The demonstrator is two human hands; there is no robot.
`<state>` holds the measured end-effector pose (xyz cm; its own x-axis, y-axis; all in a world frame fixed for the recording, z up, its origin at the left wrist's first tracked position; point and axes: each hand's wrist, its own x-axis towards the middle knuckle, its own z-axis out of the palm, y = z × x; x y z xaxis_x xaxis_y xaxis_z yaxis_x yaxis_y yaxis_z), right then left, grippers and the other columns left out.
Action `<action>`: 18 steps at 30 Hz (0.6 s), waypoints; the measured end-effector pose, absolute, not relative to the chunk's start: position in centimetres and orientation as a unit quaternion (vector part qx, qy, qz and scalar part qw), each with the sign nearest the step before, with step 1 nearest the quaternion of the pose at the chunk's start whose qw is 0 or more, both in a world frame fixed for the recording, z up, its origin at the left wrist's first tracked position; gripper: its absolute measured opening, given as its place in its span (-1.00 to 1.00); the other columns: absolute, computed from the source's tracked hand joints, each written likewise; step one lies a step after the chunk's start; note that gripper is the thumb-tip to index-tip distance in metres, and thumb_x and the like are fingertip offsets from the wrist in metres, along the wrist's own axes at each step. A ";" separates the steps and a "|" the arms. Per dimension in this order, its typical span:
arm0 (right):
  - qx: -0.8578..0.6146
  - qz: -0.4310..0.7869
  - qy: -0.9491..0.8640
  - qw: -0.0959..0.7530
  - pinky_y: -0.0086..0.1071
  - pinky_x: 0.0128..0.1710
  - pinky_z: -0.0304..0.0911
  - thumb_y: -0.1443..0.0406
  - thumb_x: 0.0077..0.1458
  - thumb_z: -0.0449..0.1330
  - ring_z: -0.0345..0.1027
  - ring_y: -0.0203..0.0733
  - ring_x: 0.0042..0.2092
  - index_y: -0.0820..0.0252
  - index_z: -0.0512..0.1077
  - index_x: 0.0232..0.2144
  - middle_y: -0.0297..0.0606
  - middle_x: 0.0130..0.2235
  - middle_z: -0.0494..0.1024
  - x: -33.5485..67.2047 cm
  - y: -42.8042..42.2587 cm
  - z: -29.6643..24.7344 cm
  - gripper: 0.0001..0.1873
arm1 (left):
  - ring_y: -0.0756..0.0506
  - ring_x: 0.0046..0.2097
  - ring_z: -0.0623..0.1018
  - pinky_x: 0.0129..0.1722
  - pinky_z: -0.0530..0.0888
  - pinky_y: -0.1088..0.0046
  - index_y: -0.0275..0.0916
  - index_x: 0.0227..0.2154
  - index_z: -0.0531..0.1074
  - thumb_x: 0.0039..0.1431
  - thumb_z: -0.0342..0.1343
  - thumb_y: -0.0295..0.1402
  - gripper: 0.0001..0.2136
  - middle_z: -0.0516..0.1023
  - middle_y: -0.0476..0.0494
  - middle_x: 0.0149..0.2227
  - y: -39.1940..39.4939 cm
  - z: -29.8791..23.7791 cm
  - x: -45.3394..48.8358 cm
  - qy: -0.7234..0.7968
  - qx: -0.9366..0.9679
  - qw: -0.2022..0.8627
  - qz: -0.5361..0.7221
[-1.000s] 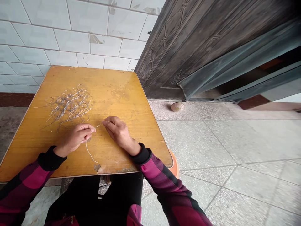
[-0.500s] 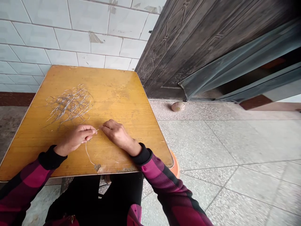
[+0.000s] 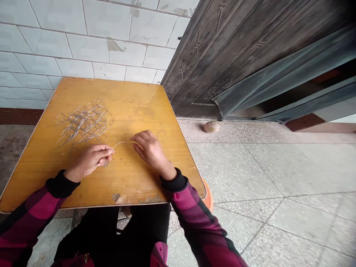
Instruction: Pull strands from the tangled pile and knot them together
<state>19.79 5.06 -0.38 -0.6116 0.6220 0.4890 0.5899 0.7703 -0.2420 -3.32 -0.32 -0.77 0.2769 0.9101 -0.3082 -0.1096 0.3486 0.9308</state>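
Note:
My left hand (image 3: 96, 157) is closed in a pinch on a thin metal wire (image 3: 120, 142), close to one end of it. The wire arcs up and to the right over the table. At its far end is my right hand (image 3: 150, 148), slightly blurred, with thumb and fingers parted around or beside the wire's tip; I cannot tell whether they touch it. Beyond my left hand lies a loose tangle of thin silvery wires (image 3: 85, 122) on the wooden table (image 3: 144, 96).
A white tiled wall (image 3: 83, 48) stands behind the table, and a dark carved door (image 3: 211, 55) is at the right. A round stone-like object (image 3: 211, 127) sits on the floor by the door. Part of an orange stool (image 3: 208, 196) shows beside the table's right corner.
My right hand has moved right and slightly up, and its fingers have parted. The wire that hung below my left hand now stretches to the right of it.

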 end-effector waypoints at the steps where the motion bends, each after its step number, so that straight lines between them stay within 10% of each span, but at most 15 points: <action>1: -0.313 0.040 -0.904 0.288 -0.26 -0.13 0.21 0.33 0.27 0.01 0.29 -0.13 -0.15 0.20 0.48 -0.16 -0.13 -0.18 0.52 19.3 4.8 -0.5 -0.75 | 0.17 -0.63 0.12 -0.64 -0.02 0.57 -0.32 -0.54 0.36 0.07 0.15 -0.32 -0.81 0.37 0.01 -0.56 -0.4 -0.8 -3.2 0.465 0.431 0.678 0.372; 18: -0.309 0.346 -0.844 0.268 -0.47 -0.32 0.21 0.42 0.17 0.10 0.34 -0.36 -0.37 0.26 0.49 -0.33 -0.29 -0.38 0.51 17.9 4.0 0.1 -0.85 | 0.18 -0.65 0.10 -0.65 -0.06 0.58 -0.31 -0.51 0.38 0.04 0.17 -0.27 -0.80 0.35 0.03 -0.58 -0.8 -1.2 -2.1 0.464 0.430 0.697 0.338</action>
